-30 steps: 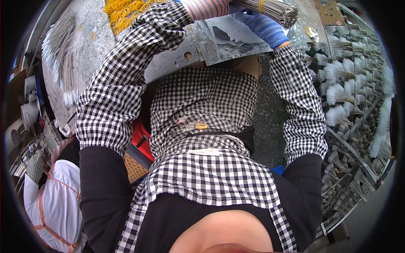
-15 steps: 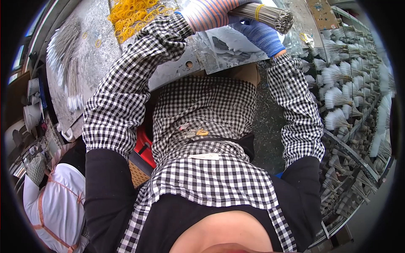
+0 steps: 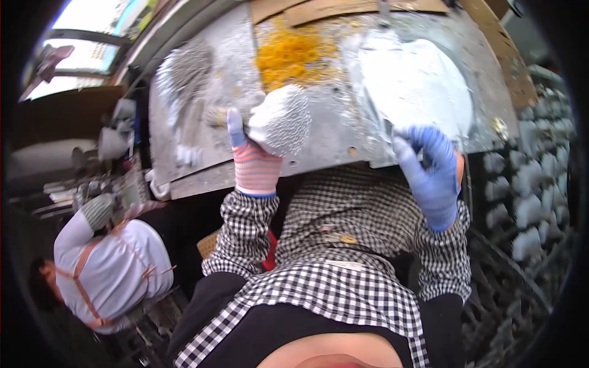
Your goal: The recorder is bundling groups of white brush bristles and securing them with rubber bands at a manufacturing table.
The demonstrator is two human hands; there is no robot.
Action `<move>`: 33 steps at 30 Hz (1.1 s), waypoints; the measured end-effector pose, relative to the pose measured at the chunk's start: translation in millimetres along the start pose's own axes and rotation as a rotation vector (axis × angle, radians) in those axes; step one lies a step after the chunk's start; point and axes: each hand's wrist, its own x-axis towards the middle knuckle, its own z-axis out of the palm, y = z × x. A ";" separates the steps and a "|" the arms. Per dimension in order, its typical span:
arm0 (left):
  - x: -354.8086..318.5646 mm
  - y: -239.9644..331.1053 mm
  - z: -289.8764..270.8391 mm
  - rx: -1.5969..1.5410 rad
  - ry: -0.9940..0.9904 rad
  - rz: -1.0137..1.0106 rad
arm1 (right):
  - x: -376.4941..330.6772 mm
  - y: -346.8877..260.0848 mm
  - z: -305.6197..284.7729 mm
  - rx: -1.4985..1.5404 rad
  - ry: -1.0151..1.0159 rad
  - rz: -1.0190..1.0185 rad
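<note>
My left hand (image 3: 257, 162), in a pink-and-grey striped glove, grips a bundle of thin wire brushes (image 3: 288, 119). The bundle lies sideways, its white bristle end to the right and its wire stems to the left, past my raised thumb. My right hand (image 3: 432, 178), in a blue striped glove, is at the table's front edge with thumb and bent fingers apart. Nothing shows between them. Just beyond it a broad patch of white material (image 3: 417, 86) covers a sheet on the table.
Yellow rubber bands (image 3: 294, 55) lie in a heap at the table's back. Loose wire brushes (image 3: 187, 80) are piled at the left. Racks of white-tipped bundles (image 3: 531, 190) stand on the right. Another person (image 3: 116, 270) works at lower left.
The bundle has moved left and down with my left hand, its bristle end now in view. My right hand has come away from it. My view has shifted, showing more of the table.
</note>
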 end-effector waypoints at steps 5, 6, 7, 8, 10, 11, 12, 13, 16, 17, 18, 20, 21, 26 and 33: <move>-46.4 15.5 -90.0 -0.409 0.181 0.043 | -22.9 7.1 72.5 0.144 -0.295 -0.078; -54.3 18.1 -94.3 -0.398 0.268 0.106 | -25.0 9.5 88.0 0.168 -0.395 -0.021; -59.7 21.3 -104.8 -0.392 0.280 0.126 | -26.5 14.1 105.7 0.173 -0.409 -0.053; -64.6 23.8 -118.5 -0.442 0.209 0.137 | -25.1 19.4 124.6 0.176 -0.422 -0.084; -67.1 29.0 -120.8 -0.496 0.147 0.152 | -16.8 28.7 157.4 0.182 -0.437 -0.090; -66.2 30.6 -113.7 -0.434 0.331 0.236 | -12.3 35.0 171.5 0.171 -0.438 -0.094; -65.9 32.3 -107.8 -0.365 0.513 0.318 | -8.0 44.2 184.4 0.173 -0.446 -0.091; -68.0 34.8 -108.8 -0.367 0.520 0.323 | -4.0 55.0 197.0 0.151 -0.422 -0.144; -66.6 40.6 -98.8 -0.397 0.530 0.361 | -0.7 77.1 212.2 0.013 -0.408 -0.290; -63.0 41.1 -85.0 -0.363 0.652 0.384 | -0.9 74.0 210.3 0.005 -0.433 -0.284; -60.7 42.0 -74.6 -0.328 0.772 0.402 | -0.6 70.9 207.5 -0.005 -0.455 -0.277; -66.2 45.5 -93.6 -0.374 0.715 0.394 | -1.3 70.3 207.3 0.019 -0.461 -0.277; -68.9 46.8 -102.7 -0.412 0.650 0.385 | -1.3 70.1 206.6 0.045 -0.459 -0.276; -74.4 48.8 -126.8 -0.447 0.581 0.385 | -1.6 70.1 205.4 0.031 -0.449 -0.286; -75.7 48.4 -120.3 -0.387 0.623 0.445 | -3.1 76.7 207.6 0.021 -0.433 -0.314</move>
